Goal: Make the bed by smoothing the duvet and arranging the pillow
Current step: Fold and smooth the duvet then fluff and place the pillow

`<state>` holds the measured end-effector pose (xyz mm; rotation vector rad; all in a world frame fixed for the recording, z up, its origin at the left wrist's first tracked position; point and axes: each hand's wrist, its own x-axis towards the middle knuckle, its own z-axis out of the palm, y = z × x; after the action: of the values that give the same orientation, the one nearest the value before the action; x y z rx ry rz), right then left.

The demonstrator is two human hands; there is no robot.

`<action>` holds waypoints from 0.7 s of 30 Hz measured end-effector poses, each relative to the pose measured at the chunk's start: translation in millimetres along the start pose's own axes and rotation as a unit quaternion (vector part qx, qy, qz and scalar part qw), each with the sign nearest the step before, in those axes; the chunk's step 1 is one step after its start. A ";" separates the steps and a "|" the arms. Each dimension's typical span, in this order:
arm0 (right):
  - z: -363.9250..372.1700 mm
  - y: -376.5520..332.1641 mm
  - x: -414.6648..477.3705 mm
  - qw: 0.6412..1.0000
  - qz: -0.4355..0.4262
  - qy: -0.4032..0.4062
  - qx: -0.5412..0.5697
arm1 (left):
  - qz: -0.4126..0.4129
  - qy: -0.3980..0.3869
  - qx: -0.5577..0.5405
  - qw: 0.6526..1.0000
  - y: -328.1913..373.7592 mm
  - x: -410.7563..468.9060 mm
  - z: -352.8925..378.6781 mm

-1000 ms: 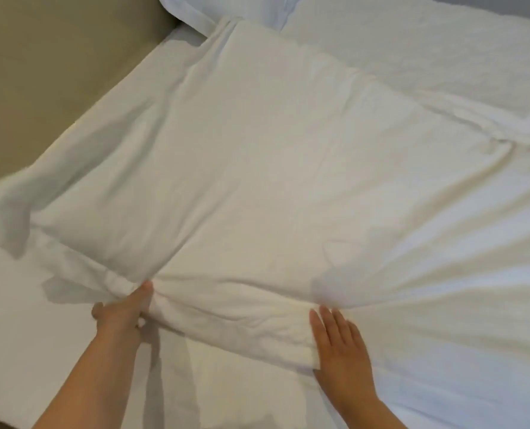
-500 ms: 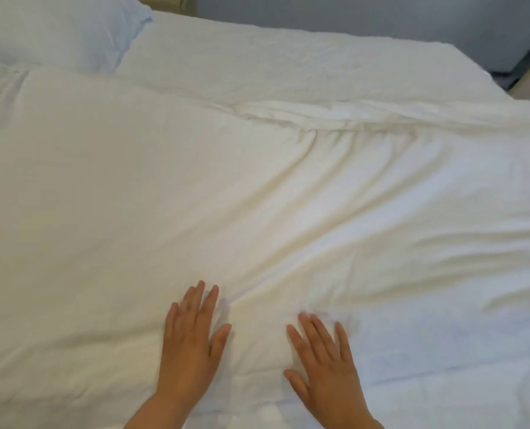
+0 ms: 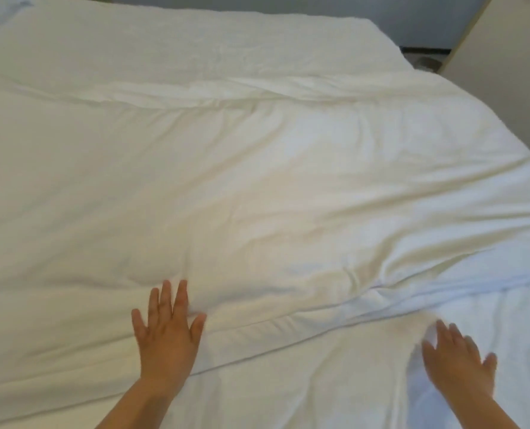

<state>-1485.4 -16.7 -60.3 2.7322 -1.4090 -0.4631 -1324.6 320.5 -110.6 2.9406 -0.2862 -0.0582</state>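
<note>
Smoothing step: soft white fabric duvet (image 3: pixel 257 181) spread over bed (image 3: pixel 226 35), creased ridge (image 3: pixel 366 292) near right. Hands flat on duvet, splayed, grasping nothing: left hand (image 3: pixel 168 332), right hand (image 3: pixel 458 363). Next, likely: pressing ridge flat, rightward.

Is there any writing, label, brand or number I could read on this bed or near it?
None can be read. The white duvet shows no tag or print, nor does the left hand or right hand. The dark gap beyond the bed is too blurred to tell.

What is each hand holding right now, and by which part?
Nothing is held. The left hand presses flat on the duvet, fingers spread; the right hand, blurred, lies open on the bedding too.
</note>
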 end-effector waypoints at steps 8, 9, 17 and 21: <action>-4.9 -67.7 -28.3 0.966 -0.224 -0.033 0.128 | 0.129 -0.028 0.004 0.991 83.8 -22.3 7.5; -6.3 -62.6 -29.7 0.962 -0.218 -0.031 0.161 | 0.142 -0.024 0.012 0.990 87.7 -24.5 9.3; -21.1 39.6 11.6 0.931 -0.053 -0.015 0.361 | 0.212 -0.050 0.017 0.976 155.0 -17.2 9.4; -32.8 101.8 69.4 0.937 -0.039 0.042 0.345 | 0.273 -0.038 -0.026 0.961 252.4 -6.1 14.1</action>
<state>-1519.1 -135.7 -29.5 3.2800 -1.6964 0.2026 -1378.6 75.8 -76.8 2.7005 -1.0702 -0.0983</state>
